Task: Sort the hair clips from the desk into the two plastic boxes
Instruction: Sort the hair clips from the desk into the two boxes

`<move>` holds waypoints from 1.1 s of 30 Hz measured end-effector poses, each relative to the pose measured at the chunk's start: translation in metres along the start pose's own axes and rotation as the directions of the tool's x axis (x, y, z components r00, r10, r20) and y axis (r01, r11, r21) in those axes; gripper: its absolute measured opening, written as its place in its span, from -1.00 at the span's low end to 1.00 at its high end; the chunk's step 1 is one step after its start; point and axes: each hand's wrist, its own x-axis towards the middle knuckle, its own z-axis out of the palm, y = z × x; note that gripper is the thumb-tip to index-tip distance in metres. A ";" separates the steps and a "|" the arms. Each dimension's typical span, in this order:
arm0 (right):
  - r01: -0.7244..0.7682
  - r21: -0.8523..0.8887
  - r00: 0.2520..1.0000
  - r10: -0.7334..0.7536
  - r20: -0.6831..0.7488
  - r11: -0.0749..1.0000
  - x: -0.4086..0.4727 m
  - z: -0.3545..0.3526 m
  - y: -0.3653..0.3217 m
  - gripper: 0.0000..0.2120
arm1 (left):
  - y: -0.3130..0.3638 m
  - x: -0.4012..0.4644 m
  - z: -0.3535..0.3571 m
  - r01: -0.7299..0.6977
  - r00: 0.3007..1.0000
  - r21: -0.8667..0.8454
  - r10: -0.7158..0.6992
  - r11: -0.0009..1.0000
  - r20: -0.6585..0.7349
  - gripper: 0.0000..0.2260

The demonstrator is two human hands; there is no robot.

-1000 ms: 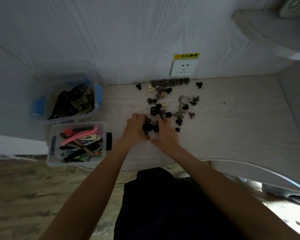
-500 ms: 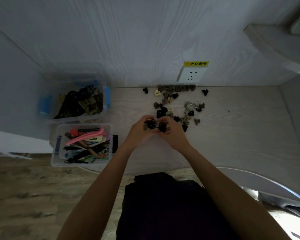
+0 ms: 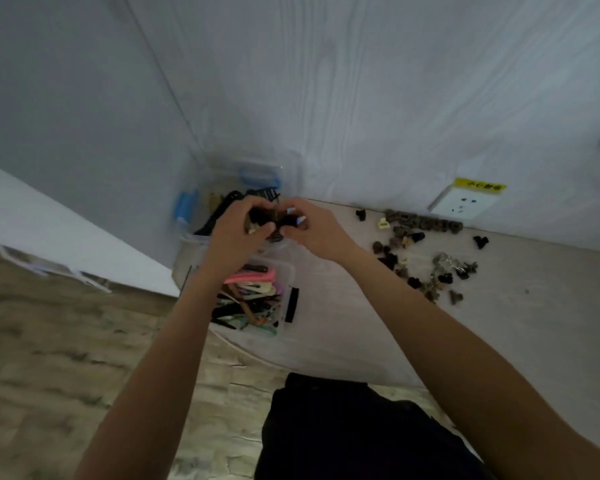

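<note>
My left hand (image 3: 238, 233) and my right hand (image 3: 312, 225) are cupped together around a bunch of small dark claw clips (image 3: 272, 218), held above the far clear box with blue latches (image 3: 201, 202). That box holds dark claw clips. Just in front of it stands the near clear box (image 3: 288, 278), full of long pink, black and coloured clips. A scattered pile of small dark and beige claw clips (image 3: 426, 261) lies on the desk (image 3: 516, 323) to the right, near the wall.
A white wall socket (image 3: 463, 202) with a yellow label sits on the back wall above the desk. A side panel rises left of the boxes. Wood floor shows at left and below; my dark-clothed lap (image 3: 343, 431) is at the bottom.
Both hands scooped clips off the desk, lifted them, and carried them left to above the far box. The camera view swung left with them.
</note>
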 end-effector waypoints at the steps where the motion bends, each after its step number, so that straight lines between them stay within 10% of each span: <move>1: 0.030 -0.072 0.999 -0.028 0.022 0.997 0.007 0.005 -0.003 -0.69 | -0.009 0.002 -0.007 -0.009 1.000 0.054 0.008 0.999 0.019 -0.74; 9: 0.103 -0.248 0.992 -0.080 0.101 0.963 0.014 0.012 -0.019 -0.58 | -0.028 0.011 -0.035 -0.046 0.979 0.304 -0.017 0.951 0.201 -0.51; 17: -0.002 -0.259 0.915 -0.103 -0.391 0.966 -0.064 -0.017 0.031 -0.81 | 0.018 -0.017 0.021 -0.361 0.904 0.353 0.418 0.863 -0.097 -0.79; 24: -0.569 -0.266 0.800 0.449 -0.398 0.778 -0.159 -0.042 0.126 -0.45 | 0.045 -0.016 0.141 -0.227 0.920 0.210 0.139 0.951 0.366 -0.43; 28: -0.612 -0.167 0.779 0.552 -0.298 0.773 -0.168 -0.045 0.142 -0.14 | 0.044 -0.002 0.188 -0.245 0.873 0.393 0.025 0.886 0.487 -0.20; 33: -0.560 -0.205 0.821 0.506 -0.263 0.803 -0.155 -0.042 0.155 -0.25 | 0.056 0.007 0.209 -0.246 0.828 0.388 -0.015 0.888 0.560 -0.20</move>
